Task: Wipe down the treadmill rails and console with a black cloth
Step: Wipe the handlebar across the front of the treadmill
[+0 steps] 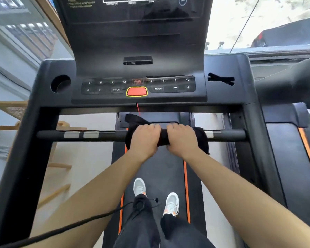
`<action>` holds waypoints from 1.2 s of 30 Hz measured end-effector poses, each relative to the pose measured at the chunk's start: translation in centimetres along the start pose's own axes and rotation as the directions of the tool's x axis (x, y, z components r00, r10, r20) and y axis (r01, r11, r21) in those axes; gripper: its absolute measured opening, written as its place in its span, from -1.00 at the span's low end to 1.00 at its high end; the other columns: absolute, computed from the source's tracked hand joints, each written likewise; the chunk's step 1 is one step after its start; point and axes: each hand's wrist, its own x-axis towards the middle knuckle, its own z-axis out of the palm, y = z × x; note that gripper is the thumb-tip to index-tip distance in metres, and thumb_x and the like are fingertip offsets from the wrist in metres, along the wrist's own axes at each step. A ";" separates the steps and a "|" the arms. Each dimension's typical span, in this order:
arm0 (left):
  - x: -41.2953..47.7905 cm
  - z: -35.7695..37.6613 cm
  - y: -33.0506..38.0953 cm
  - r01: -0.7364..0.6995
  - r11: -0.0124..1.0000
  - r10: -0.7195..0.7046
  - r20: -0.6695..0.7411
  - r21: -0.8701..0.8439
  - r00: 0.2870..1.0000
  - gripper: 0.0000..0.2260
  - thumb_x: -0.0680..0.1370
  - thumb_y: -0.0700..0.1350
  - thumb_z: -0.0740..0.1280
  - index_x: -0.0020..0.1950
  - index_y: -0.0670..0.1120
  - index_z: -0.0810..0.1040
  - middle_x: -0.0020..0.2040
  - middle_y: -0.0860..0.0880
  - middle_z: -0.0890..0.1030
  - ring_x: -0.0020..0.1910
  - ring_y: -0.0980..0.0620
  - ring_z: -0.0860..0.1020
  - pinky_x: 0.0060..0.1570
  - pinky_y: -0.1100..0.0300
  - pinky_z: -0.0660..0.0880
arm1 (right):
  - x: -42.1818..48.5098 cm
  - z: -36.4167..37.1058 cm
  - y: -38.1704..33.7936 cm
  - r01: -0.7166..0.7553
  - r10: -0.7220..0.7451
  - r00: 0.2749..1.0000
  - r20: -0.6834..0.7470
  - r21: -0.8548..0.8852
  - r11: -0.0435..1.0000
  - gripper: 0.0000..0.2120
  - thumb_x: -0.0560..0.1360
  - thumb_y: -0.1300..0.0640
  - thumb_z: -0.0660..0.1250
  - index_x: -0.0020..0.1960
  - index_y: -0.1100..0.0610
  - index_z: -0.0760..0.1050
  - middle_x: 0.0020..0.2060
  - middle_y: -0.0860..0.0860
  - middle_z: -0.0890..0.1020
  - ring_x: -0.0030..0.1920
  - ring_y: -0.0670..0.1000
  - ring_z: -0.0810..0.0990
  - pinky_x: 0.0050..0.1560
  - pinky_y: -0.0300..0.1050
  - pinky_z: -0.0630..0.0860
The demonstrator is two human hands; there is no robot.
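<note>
Both hands, left hand [144, 138] and right hand [182, 138], have fingers curled over the black cloth [164, 139], wrapped round the front rail [106, 135] mid-span, console [138, 86] at 12 o'clock. Soft, light and limp, it likely bunches; grip through it onto the rail.

The black cloth [164, 138] is wrapped round the middle of the crossbar [52, 135], bunched tight, one loose end poking up toward 11 o'clock and another drooping at 4 o'clock. The crossbar runs level from 9 to 3 o'clock between two black side rails [21, 158]. The console [138, 42], dark and tilted back, stands at 12 o'clock.
</note>
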 end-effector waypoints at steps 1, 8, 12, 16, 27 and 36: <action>0.9 -0.3 0.0 0.023 1.000 -0.024 0.034 0.009 0.999 -0.75 0.44 -0.10 0.36 0.09 -0.05 0.48 -0.01 -0.04 0.62 -0.06 -0.09 0.60 -0.22 0.09 0.31 | 0.9 -0.6 0.1 -0.005 0.006 0.998 0.059 -0.007 1.000 -0.77 0.37 0.03 0.41 -0.01 0.08 0.52 -0.16 0.04 0.62 -0.10 0.14 0.64 -0.22 -0.06 0.37; 6.0 -2.2 -1.8 -0.074 0.978 0.174 0.568 -0.194 0.804 -0.83 0.32 -0.01 0.48 -0.21 0.00 0.53 -0.24 0.01 0.59 -0.27 -0.01 0.55 -0.27 0.12 0.50 | 6.6 -2.7 1.8 -0.015 -0.173 0.725 0.667 0.266 0.964 -0.70 0.26 -0.05 0.53 -0.13 0.10 0.59 -0.25 0.01 0.64 -0.23 0.06 0.63 -0.18 -0.02 0.60; 7.9 -3.5 -2.1 0.049 0.947 0.227 0.766 -0.318 0.601 -0.83 0.31 -0.07 0.54 -0.24 0.00 0.56 -0.20 -0.01 0.61 -0.26 0.01 0.57 -0.28 0.15 0.46 | 7.3 -2.8 1.8 -0.111 -0.192 0.649 0.736 0.341 0.933 -0.70 0.27 0.00 0.55 -0.08 0.12 0.63 -0.21 0.01 0.67 -0.20 0.03 0.66 -0.12 -0.03 0.63; 5.4 -2.0 -1.1 -0.007 0.984 0.100 0.522 -0.177 0.847 -0.83 0.39 0.01 0.43 -0.10 -0.01 0.56 -0.14 0.00 0.63 -0.18 -0.05 0.61 -0.29 0.11 0.45 | 4.9 -2.4 1.2 0.076 -0.143 0.865 0.481 0.156 0.985 -0.78 0.33 -0.08 0.43 -0.15 0.01 0.49 -0.33 -0.09 0.53 -0.28 0.05 0.54 -0.35 -0.12 0.40; 4.2 -0.7 -0.5 -0.073 0.991 0.104 0.303 -0.111 0.947 -0.89 0.40 -0.07 0.37 -0.20 -0.01 0.46 -0.26 0.02 0.54 -0.20 -0.10 0.58 -0.29 0.09 0.43 | 2.0 1.2 -0.1 0.049 -0.049 0.996 -0.069 -0.009 0.999 -0.82 0.27 0.06 0.45 -0.20 0.06 0.50 -0.33 -0.02 0.61 -0.33 0.10 0.60 -0.36 -0.12 0.27; 4.9 -2.4 -0.4 0.006 0.985 0.084 0.505 -0.174 0.859 -0.90 0.42 -0.04 0.41 -0.18 0.00 0.50 -0.18 0.01 0.59 -0.22 -0.03 0.55 -0.29 0.13 0.42 | 4.9 -2.5 0.9 0.002 -0.112 0.840 0.531 0.203 0.979 -0.76 0.28 -0.10 0.45 -0.16 0.00 0.52 -0.27 -0.07 0.61 -0.25 0.03 0.60 -0.27 -0.05 0.53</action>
